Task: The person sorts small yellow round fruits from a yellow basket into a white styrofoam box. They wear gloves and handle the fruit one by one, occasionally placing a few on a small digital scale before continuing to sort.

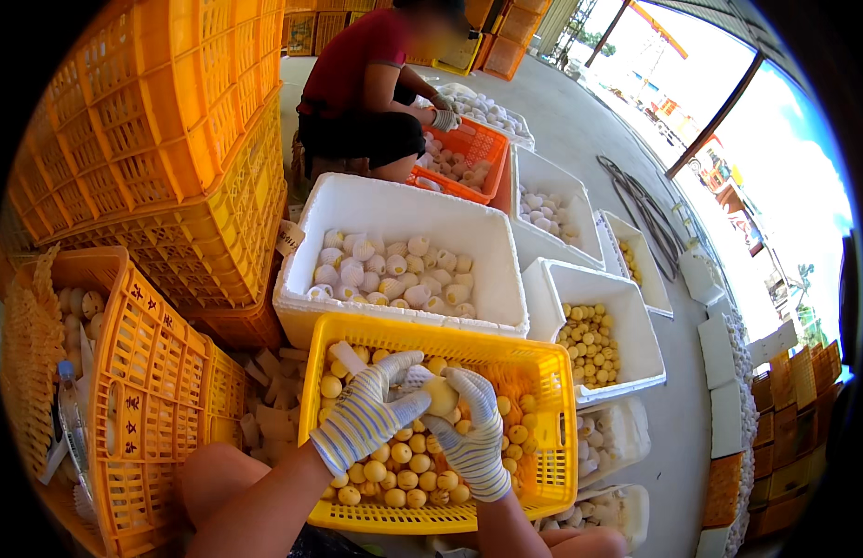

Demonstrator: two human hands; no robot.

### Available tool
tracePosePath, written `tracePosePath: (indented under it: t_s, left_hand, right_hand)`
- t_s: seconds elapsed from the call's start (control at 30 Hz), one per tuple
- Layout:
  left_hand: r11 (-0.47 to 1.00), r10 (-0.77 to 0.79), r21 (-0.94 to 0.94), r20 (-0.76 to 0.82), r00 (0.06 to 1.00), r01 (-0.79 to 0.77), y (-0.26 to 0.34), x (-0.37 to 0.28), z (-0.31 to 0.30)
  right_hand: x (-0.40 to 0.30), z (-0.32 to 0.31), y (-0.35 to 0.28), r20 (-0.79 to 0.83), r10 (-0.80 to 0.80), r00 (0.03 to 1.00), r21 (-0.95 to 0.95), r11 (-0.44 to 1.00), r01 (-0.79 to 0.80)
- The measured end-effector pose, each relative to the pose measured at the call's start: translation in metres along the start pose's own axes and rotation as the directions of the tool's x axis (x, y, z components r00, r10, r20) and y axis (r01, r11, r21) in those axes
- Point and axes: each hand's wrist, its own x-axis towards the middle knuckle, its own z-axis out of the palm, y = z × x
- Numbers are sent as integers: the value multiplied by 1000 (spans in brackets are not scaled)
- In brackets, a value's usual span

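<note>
Both my hands wear striped knit gloves and are above a yellow plastic crate (438, 519) holding many small round yellow fruits (401, 453). My right hand (471, 432) grips one pale yellow round fruit (440, 397) between thumb and fingers. My left hand (376, 401) holds a white foam net sleeve (415, 377) against that fruit, its thumb touching the fruit's left side. Another pale foam sleeve (349, 357) lies by the back of my left hand. Beyond the crate, a white foam box (410, 202) holds fruits in white foam nets (396, 265).
Stacked orange crates (159, 139) rise at the left, beside an orange crate (149, 390) with a plastic bottle (72, 418). Foam sleeves (274, 422) lie near my left knee. White foam boxes (623, 335) line the right. A co-worker (362, 91) squats ahead at a red-orange crate (498, 164).
</note>
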Motion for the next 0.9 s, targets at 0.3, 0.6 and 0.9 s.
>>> tracePosePath:
  t_s: [0.3,0.6,0.9]
  left_hand:
    - [911,-4,-400,232,973,98,6,-10,20]
    - [940,-22,-322,276,961,114,7,-9,25]
    - [835,111,545,-38,993,-73,-28,7,24]
  right_hand:
    - [-15,-37,7,290,514,808,919,85,-384]
    - [-27,-48,1,297,521,800,849,240,-471]
    - [-13,-6,-33,-94,105,990,-41,993,-109]
